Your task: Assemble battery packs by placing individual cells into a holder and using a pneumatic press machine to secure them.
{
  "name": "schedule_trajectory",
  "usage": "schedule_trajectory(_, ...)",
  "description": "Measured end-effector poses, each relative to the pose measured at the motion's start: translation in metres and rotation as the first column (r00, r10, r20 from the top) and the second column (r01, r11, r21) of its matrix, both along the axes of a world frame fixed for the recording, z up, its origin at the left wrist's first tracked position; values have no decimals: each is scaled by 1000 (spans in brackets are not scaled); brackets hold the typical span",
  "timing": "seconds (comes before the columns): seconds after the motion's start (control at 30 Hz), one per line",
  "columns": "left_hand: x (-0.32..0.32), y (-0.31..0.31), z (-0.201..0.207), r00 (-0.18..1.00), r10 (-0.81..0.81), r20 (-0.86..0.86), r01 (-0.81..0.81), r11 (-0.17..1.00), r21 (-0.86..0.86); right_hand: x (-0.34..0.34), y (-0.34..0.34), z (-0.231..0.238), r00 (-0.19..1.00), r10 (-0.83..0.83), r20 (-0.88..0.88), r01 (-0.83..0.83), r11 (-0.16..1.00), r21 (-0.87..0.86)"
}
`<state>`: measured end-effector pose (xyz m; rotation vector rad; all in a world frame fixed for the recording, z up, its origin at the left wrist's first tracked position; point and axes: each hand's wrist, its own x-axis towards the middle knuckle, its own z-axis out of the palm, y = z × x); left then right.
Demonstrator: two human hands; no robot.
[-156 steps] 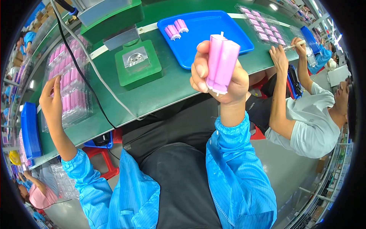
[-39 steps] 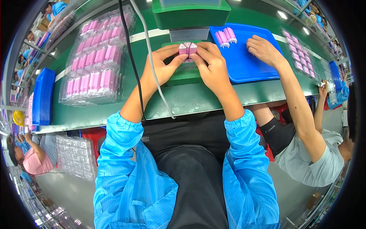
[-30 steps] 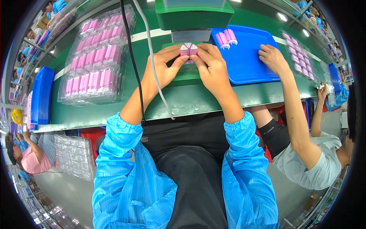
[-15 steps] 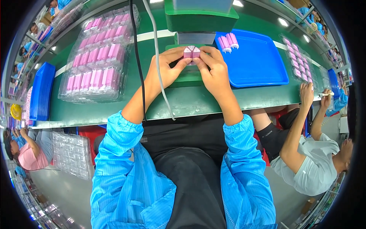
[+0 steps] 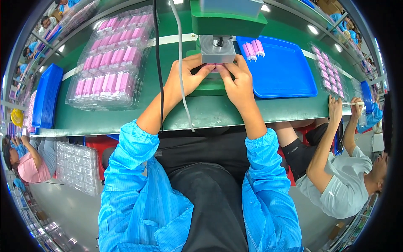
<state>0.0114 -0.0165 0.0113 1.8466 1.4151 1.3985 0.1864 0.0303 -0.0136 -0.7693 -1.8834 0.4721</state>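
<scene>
At the green press (image 5: 228, 24), my left hand (image 5: 184, 80) and my right hand (image 5: 237, 77) are closed on a small pink-wrapped block (image 5: 215, 66) from either side. Thumbs and fingertips meet at its near face. The press's square metal head (image 5: 218, 53) sits low over the block and hides its white top. Whether the head touches the block cannot be made out. Just right of my right hand, a few pink-wrapped pieces (image 5: 253, 49) with small metal tabs lie in a blue tray (image 5: 285, 80).
Stacked clear trays (image 5: 136, 90) of pink pieces stand to the left, past a black cable (image 5: 158, 63) and a grey cable (image 5: 180, 63). Blue trays (image 5: 46, 98) are stacked farther left. At right, a co-worker (image 5: 336, 180) works beside another clear tray (image 5: 329, 73).
The press's metal head now covers the top of the pink block, which showed plainly before. My hands keep hold of it. The whole view has shifted slightly.
</scene>
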Motion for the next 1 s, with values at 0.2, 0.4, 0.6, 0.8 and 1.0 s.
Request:
schedule_trajectory(0.2, 0, 5, -6, 1000, -9, 13, 8, 1000, 24, 1, 2, 1, 1000, 9, -8, -9, 1000, 5)
schedule_trajectory(0.4, -4, 13, -4, 991, 17, -136, 17, 968, 251, 3, 7, 20, 999, 42, 12, -42, 998, 41)
schedule_trajectory(0.6, -3, -1, 19, 990, 27, 138, -34, 999, 42, 3, -17, 48, 913, 230, -338, -390, 737, -552)
schedule_trajectory(0.8, -31, -22, 10, 996, 75, -49, -75, 997, 2, 26, -44, 48, 792, 203, -576, -593, 479, -647)
schedule_trajectory(1.0, -55, -68, 16, 933, 270, -240, -269, 962, 36, 47, -52, 38, 318, 172, -932, -947, 24, -319)
